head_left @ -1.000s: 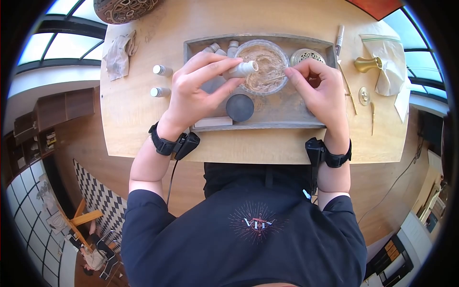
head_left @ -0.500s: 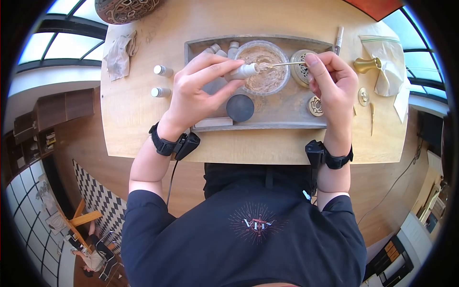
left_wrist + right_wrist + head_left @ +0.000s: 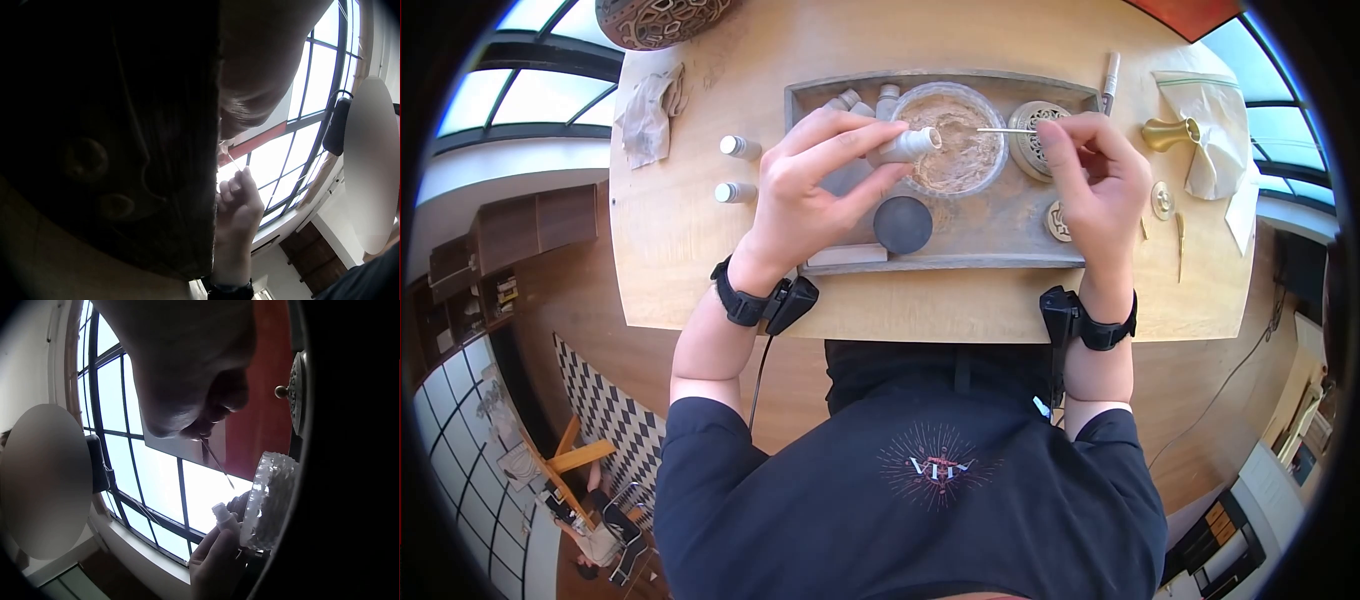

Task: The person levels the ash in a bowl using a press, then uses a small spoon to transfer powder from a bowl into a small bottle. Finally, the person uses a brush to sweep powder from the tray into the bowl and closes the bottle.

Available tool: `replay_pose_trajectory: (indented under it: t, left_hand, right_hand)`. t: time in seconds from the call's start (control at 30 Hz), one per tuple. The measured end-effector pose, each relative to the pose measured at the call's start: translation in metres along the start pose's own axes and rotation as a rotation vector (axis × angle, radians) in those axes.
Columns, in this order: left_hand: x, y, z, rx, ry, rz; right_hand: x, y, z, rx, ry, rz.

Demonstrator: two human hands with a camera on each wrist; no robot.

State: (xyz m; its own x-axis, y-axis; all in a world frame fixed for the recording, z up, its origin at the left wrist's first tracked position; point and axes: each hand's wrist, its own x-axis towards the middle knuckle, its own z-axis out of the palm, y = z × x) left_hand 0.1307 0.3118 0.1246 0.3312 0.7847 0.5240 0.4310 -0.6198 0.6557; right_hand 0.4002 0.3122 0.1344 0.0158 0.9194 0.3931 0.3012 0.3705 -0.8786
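Note:
In the head view the left hand [image 3: 825,180] pinches a small white bottle [image 3: 905,147], tilted with its open mouth toward the right, over the left rim of a glass bowl [image 3: 975,178] of light brown powder. The right hand [image 3: 1100,180] pinches a thin metal tool [image 3: 1008,130], whose tip is above the powder, apart from the bottle. The right wrist view shows the tool [image 3: 219,464] hanging from the fingers, with the bottle [image 3: 225,518] and cut-glass bowl [image 3: 265,503] beyond it.
The bowl stands in a grey wooden tray [image 3: 1000,262] with a dark round lid [image 3: 902,225], a pierced brass lid [image 3: 1030,155] and more bottles. Two bottles [image 3: 738,192] stand left of the tray. A brass vase [image 3: 1168,134] and a plastic bag [image 3: 1215,160] lie on the right.
The right hand has moved right from the bowl, and the tool has shifted from the bottle's mouth to above the powder. The left hand and bottle have barely moved.

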Motion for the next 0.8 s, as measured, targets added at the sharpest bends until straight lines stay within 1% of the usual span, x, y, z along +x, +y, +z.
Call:
replay_pose_trajectory:
  t: [0.1, 0.2, 0.33, 0.43, 0.53, 0.63, 0.73, 0.8]
  left_hand:
    - [0.0, 0.0, 0.001, 0.004, -0.002, 0.002]
    - [0.001, 0.0, 0.001, 0.0, -0.003, -0.008]
    - [0.001, 0.001, 0.0, 0.002, -0.004, -0.014]
    - [0.001, 0.0, 0.0, 0.002, -0.008, -0.013]
    - [0.001, 0.0, 0.0, -0.001, -0.006, -0.009]
    - [0.002, 0.001, 0.0, 0.001, -0.007, -0.004]
    - [0.0, -0.002, -0.001, -0.007, -0.017, 0.002]
    - [0.0, -0.001, 0.0, -0.013, -0.012, -0.005]
  right_hand:
    - [0.001, -0.004, 0.002, -0.182, -0.145, 0.053]
    - [0.002, -0.006, 0.004, -0.215, -0.259, 0.026]
    - [0.001, -0.006, 0.003, -0.195, -0.282, 0.09]
    - [0.001, -0.005, 0.003, -0.16, -0.282, 0.136]
    - [-0.001, 0.0, 0.002, -0.082, -0.257, 0.242]
    - [-0.002, 0.011, 0.003, 0.033, -0.187, 0.296]
    - [0.003, 0.006, -0.003, 0.207, -0.142, 0.401]
    - [0.006, -0.004, -0.006, 0.233, -0.085, 0.431]
